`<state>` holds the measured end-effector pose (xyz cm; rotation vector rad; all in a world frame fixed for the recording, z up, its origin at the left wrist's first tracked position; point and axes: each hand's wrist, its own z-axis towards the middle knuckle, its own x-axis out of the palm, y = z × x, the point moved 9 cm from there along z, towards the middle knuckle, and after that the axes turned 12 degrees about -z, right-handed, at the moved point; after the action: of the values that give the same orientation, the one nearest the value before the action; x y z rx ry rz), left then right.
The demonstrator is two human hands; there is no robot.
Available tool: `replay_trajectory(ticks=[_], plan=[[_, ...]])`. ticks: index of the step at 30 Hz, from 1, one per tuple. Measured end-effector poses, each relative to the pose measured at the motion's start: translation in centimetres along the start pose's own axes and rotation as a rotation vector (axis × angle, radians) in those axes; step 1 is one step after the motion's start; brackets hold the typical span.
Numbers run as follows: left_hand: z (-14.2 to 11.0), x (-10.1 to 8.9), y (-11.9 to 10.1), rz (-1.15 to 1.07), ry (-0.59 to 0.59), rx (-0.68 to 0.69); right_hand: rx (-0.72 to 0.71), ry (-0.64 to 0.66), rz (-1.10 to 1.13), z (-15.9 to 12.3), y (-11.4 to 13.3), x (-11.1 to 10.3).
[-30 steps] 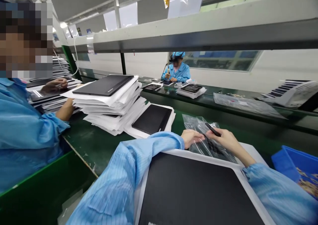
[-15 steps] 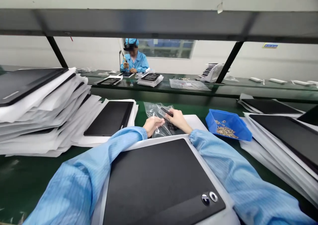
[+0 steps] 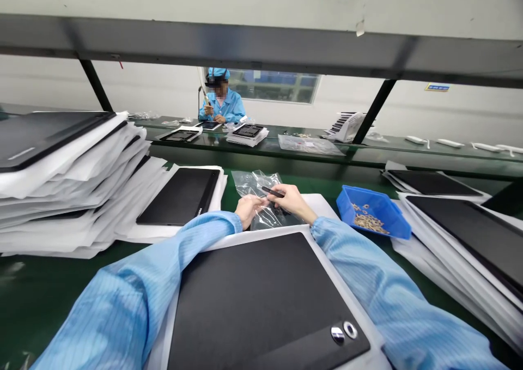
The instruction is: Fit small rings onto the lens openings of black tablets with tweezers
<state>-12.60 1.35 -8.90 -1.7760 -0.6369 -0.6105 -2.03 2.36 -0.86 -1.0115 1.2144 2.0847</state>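
Observation:
In front of me a black tablet-like panel (image 3: pixel 261 299) lies on white sheeting. Near one corner it bears a silver ring (image 3: pixel 350 329) and a round shiny disc (image 3: pixel 337 335). Just beyond its far edge lies a clear plastic bag (image 3: pixel 261 182) with dark small pieces under or in it. My right hand (image 3: pixel 291 200) pinches a thin black pen-like tool (image 3: pixel 273 192) over the bag. Close beside it, my left hand (image 3: pixel 248 209) is closed at the bag's left side, its fingertips by the right hand's. What those fingers hold is too small to tell.
On the left rises a tall stack of dark panels and white sheets (image 3: pixel 69 195), with another panel (image 3: pixel 180 195) beside it. A blue bin (image 3: pixel 372 209) holds small tan rings. More panels (image 3: pixel 469 228) lie right. A shelf (image 3: pixel 261 40) spans overhead; a co-worker (image 3: pixel 223 103) sits opposite.
My left fingers have closed and come together with my right hand's fingertips over the bag. The black tool has dipped slightly. The view has tilted a little.

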Motion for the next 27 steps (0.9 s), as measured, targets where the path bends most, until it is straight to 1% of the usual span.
replay_trajectory(ticks=[8,12,15,18,22,25,27], plan=[[0.2,0.0,-0.1,-0.015,-0.002,0.041,0.026,0.006,-0.033,0.1,0.1,0.0],[0.1,0.1,-0.2,0.002,0.001,0.045,0.043,-0.021,-0.051,0.2,0.0,0.1],[0.0,0.1,-0.2,0.013,0.001,0.04,0.065,-0.04,-0.045,0.3,-0.2,0.2],[-0.1,0.0,-0.1,0.023,0.001,0.034,0.105,-0.033,-0.011,0.2,-0.7,-0.1],[-0.2,0.1,-0.2,0.073,-0.008,0.013,0.154,0.057,0.087,0.2,-0.7,-0.6],[-0.6,0.4,-0.4,0.171,-0.02,-0.03,0.176,0.169,0.164,-0.1,0.4,-1.0],[-1.0,0.6,-0.8,0.286,-0.032,-0.088,0.194,0.255,0.195,-0.7,1.5,-1.4]])
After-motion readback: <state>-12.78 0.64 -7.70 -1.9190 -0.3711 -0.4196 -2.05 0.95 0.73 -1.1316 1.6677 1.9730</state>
